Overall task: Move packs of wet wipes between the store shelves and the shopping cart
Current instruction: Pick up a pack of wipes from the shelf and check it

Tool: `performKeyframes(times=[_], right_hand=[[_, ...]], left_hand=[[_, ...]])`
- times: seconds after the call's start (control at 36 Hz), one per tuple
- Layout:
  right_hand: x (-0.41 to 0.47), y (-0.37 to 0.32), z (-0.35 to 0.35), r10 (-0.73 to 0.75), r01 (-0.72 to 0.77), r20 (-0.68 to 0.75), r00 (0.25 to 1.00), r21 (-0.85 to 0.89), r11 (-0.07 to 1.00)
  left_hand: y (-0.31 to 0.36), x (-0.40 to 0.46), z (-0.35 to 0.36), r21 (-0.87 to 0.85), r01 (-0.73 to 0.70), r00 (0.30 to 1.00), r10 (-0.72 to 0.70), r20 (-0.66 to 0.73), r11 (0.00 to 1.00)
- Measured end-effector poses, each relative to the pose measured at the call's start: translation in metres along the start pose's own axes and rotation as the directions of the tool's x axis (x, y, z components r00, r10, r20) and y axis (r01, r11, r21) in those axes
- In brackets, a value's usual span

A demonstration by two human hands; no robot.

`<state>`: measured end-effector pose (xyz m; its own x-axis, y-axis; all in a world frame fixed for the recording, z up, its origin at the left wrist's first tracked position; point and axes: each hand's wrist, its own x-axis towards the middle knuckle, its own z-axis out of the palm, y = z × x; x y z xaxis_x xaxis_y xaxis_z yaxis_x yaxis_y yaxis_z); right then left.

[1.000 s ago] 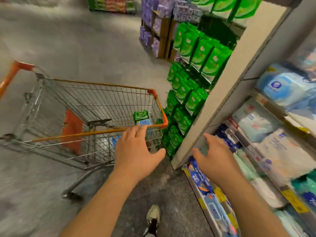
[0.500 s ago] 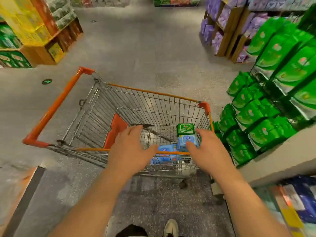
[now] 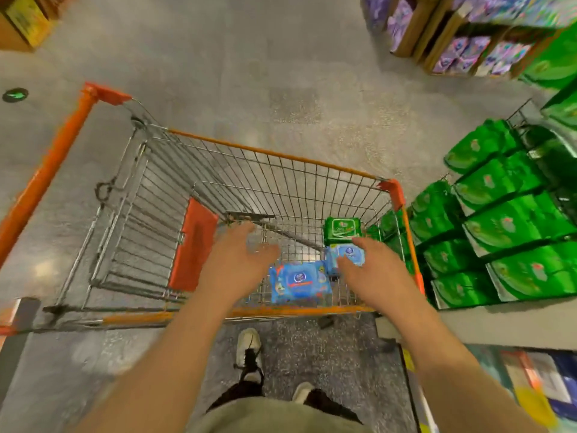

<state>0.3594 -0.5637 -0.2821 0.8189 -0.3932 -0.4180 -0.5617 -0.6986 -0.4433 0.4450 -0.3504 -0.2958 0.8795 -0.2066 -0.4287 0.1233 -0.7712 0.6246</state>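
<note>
A wire shopping cart (image 3: 274, 154) with orange trim stands in front of me. On its floor lie a large blue wipes pack (image 3: 298, 281), a smaller light-blue pack (image 3: 348, 254) and a green pack (image 3: 342, 229) behind it. My left hand (image 3: 237, 264) hovers over the cart's near side, fingers spread, holding nothing. My right hand (image 3: 371, 273) reaches in with straight fingers, its fingertips at the light-blue pack, not gripping it. Both hands are inside the cart's near rim.
Green packs (image 3: 502, 226) fill the shelving to the right of the cart. Purple packs (image 3: 462, 48) sit on wooden racks at the back right. More packs show on the shelf (image 3: 530, 389) at the bottom right. My shoes (image 3: 248, 345) stand behind the cart on grey floor.
My view turned from the right-hand shelf to the cart. Both empty hands moved forward and down over the near rim into the cart, the right one reaching the light-blue pack.
</note>
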Motion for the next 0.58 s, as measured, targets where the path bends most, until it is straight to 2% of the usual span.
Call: performKeyframes(times=[0.11,0.22,0.36,0.47,0.58], right_hand=[[0.027,0.002,0.012,0.107,-0.109,0.045,0.993,0.053,0.993],[0.055,0.011,0.026,0.141,-0.151,0.137,0.98,0.07,0.986],[0.097,0.034,0.057,0.193,-0.215,0.185,0.964,0.11,0.97],[0.141,0.058,0.095,0.209,-0.245,0.29,0.934,0.094,0.965],[0.186,0.091,0.143,0.216,-0.208,0.394,0.894,-0.063,0.976]], left_hand=[[-0.004,0.042,0.008,-0.026,0.04,0.993,-0.037,0.114,0.999],[-0.01,0.076,0.023,-0.079,0.156,0.97,-0.137,0.202,0.985],[-0.027,0.124,0.057,-0.102,0.261,0.933,-0.223,0.284,0.96],[-0.051,0.164,0.096,-0.207,0.497,0.839,-0.406,0.362,0.843],[-0.08,0.193,0.14,-0.237,0.673,0.712,-0.525,0.467,0.701]])
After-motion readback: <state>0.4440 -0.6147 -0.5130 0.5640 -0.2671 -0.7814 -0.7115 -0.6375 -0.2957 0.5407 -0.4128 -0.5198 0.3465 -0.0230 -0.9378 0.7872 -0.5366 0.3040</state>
